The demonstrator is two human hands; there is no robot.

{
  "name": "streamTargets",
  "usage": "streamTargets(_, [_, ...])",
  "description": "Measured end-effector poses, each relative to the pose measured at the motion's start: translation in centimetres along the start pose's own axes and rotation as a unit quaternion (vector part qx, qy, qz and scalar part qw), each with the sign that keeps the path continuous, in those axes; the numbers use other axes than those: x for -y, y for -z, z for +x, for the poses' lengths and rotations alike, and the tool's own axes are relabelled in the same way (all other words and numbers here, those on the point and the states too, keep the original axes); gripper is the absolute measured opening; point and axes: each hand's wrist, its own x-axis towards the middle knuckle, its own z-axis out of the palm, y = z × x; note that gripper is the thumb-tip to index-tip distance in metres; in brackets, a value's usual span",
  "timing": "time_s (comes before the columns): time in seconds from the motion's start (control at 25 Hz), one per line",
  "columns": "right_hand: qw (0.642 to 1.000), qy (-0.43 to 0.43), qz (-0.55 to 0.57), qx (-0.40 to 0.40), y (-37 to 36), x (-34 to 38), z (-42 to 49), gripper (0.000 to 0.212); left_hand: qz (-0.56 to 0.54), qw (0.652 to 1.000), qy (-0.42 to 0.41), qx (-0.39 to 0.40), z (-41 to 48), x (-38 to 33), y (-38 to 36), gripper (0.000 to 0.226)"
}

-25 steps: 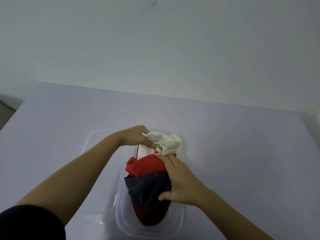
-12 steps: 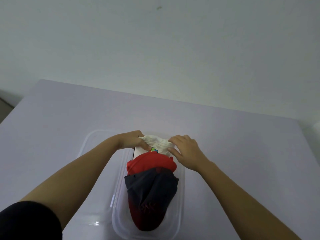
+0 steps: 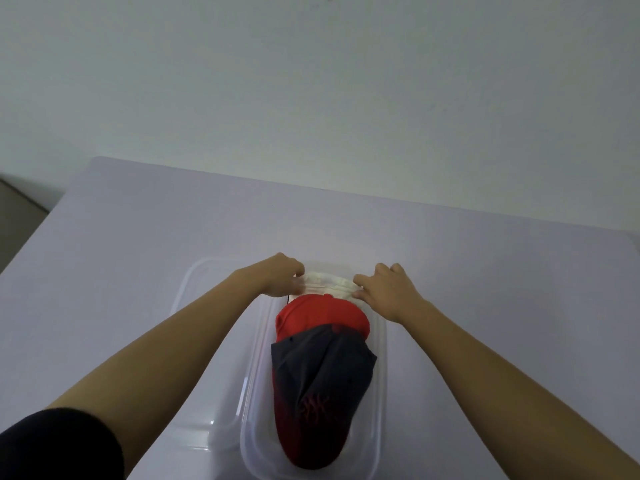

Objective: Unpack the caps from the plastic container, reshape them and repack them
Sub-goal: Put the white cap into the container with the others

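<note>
The left hand (image 3: pixel 282 277) and right hand (image 3: pixel 384 289) each pinch the white cap (image 3: pixel 329 284) at the far end of the plastic container (image 3: pixel 379 393); the red cap (image 3: pixel 322 311) and dark cap (image 3: pixel 322 362) lie nested nearer. All three sit inside; repacking looks nearly done, though the half-hidden white crown may want more shaping.

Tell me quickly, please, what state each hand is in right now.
Left hand: closed, fingers curled on the left end of the white cap.
Right hand: closed, fingers curled on the same cap's right end.
</note>
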Motion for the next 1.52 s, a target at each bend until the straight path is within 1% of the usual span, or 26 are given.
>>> streamTargets(0.08, [1.000, -0.011, -0.020, -0.007, -0.2, 0.6, 0.9, 0.036, 0.005, 0.999, 0.036, -0.002, 1.0, -0.1, -0.9, 0.028])
streamTargets(0.16, [0.999, -0.023, -0.016, -0.045, 0.1, 1.0, 1.4, 0.038, 0.034, 0.997, 0.060, -0.035, 1.6, -0.2, -1.5, 0.028])
streamTargets(0.2, [0.997, -0.031, 0.009, -0.069, 0.5, 0.9, 1.2, 0.040, 0.039, 0.995, 0.062, -0.062, 1.6, -0.3, -1.6, 0.029])
streamTargets(0.24, [0.993, -0.040, 0.062, -0.088, 0.8, 0.7, 0.8, 0.039, 0.027, 0.994, 0.057, -0.094, 1.4, -0.3, -1.4, 0.031])
streamTargets(0.28, [0.985, -0.046, 0.144, -0.087, 1.1, 0.3, 0.1, 0.037, -0.003, 0.990, 0.050, -0.130, 1.0, -0.2, -1.1, 0.034])
streamTargets(0.32, [0.969, -0.047, 0.234, -0.057, 1.4, -0.2, -0.7, 0.036, -0.048, 0.986, 0.037, -0.155, 0.3, 0.0, -0.7, 0.035])
streamTargets(0.36, [0.949, -0.044, 0.312, 0.005, 1.8, -0.7, -1.7, 0.037, -0.097, 0.983, 0.017, -0.154, -0.5, 0.3, -0.5, 0.036])
streamTargets(0.4, [0.932, -0.037, 0.352, 0.081, 2.1, -0.8, -2.7, 0.040, -0.121, 0.985, -0.005, -0.120, -1.6, 0.3, -0.2, 0.037])
streamTargets(0.44, [0.925, -0.026, 0.350, 0.145, 2.1, -0.6, -3.4, 0.042, -0.116, 0.991, -0.019, -0.064, -2.4, 0.3, -0.2, 0.040])
streamTargets(0.48, [0.932, -0.011, 0.320, 0.167, 1.6, -0.4, -3.6, 0.043, -0.094, 0.995, -0.021, -0.012, -2.8, 0.2, -0.6, 0.041])
streamTargets(0.52, [0.950, -0.006, 0.275, 0.149, 0.9, -0.1, -3.5, 0.043, -0.070, 0.997, -0.015, 0.013, -2.8, 0.1, -1.2, 0.041])
streamTargets(0.56, [0.965, -0.018, 0.235, 0.111, 0.5, 0.3, -3.1, 0.042, -0.051, 0.999, -0.002, 0.012, -2.5, -0.1, -1.8, 0.040])
streamTargets(0.6, [0.972, -0.041, 0.218, 0.079, 0.5, 0.7, -2.8, 0.042, -0.044, 0.999, 0.016, -0.005, -2.3, -0.3, -2.3, 0.038])
streamTargets(0.64, [0.971, -0.061, 0.223, 0.060, 0.4, 1.0, -2.5, 0.041, -0.046, 0.998, 0.035, -0.025, -2.2, -0.4, -2.7, 0.037])
streamTargets(0.72, [0.960, -0.071, 0.270, 0.024, 0.4, 1.6, -2.7, 0.039, -0.058, 0.994, 0.054, -0.071, -2.7, -0.8, -3.2, 0.037])
streamTargets(0.76, [0.950, -0.072, 0.304, -0.017, 0.4, 2.0, -3.2, 0.039, -0.071, 0.991, 0.051, -0.102, -3.2, -0.9, -3.4, 0.037])
streamTargets(0.8, [0.930, -0.075, 0.352, -0.079, 0.5, 2.7, -4.1, 0.040, -0.094, 0.984, 0.037, -0.144, -3.8, -1.1, -3.5, 0.037])
streamTargets(0.84, [0.900, -0.079, 0.403, -0.144, 0.6, 3.7, -5.2, 0.042, -0.129, 0.973, 0.018, -0.191, -4.4, -1.4, -3.7, 0.036])
streamTargets(0.88, [0.871, -0.082, 0.446, -0.190, 0.3, 5.0, -6.1, 0.047, -0.169, 0.958, -0.001, -0.232, -5.1, -2.0, -4.1, 0.036])
streamTargets(0.92, [0.853, -0.086, 0.473, -0.206, -0.2, 6.4, -6.8, 0.054, -0.208, 0.943, -0.010, -0.261, -5.6, -2.6, -4.9, 0.037])
streamTargets(0.96, [0.849, -0.090, 0.481, -0.198, -1.1, 7.8, -7.3, 0.062, -0.243, 0.930, -0.007, -0.276, -5.9, -3.5, -6.0, 0.040])
streamTargets(1.0, [0.857, -0.094, 0.475, -0.176, -2.1, 9.0, -7.5, 0.067, -0.275, 0.922, 0.009, -0.272, -6.1, -4.4, -7.2, 0.045])
streamTargets(1.08, [0.878, -0.111, 0.440, -0.152, -4.1, 10.0, -6.8, 0.070, -0.315, 0.916, 0.052, -0.244, -5.7, -5.5, -9.4, 0.052])
streamTargets(1.16, [0.888, -0.136, 0.412, -0.150, -5.3, 10.0, -5.8, 0.070, -0.315, 0.915, 0.073, -0.240, -4.7, -5.2, -10.8, 0.053])
streamTargets(1.4, [0.885, -0.166, 0.413, -0.133, -6.4, 10.0, -3.8, 0.063, -0.263, 0.928, 0.070, -0.256, -2.1, -3.8, -12.5, 0.052])
streamTargets(1.52, [0.884, -0.178, 0.414, -0.127, -6.8, 10.0, -3.5, 0.063, -0.260, 0.927, 0.082, -0.259, -1.6, -3.7, -12.6, 0.052])
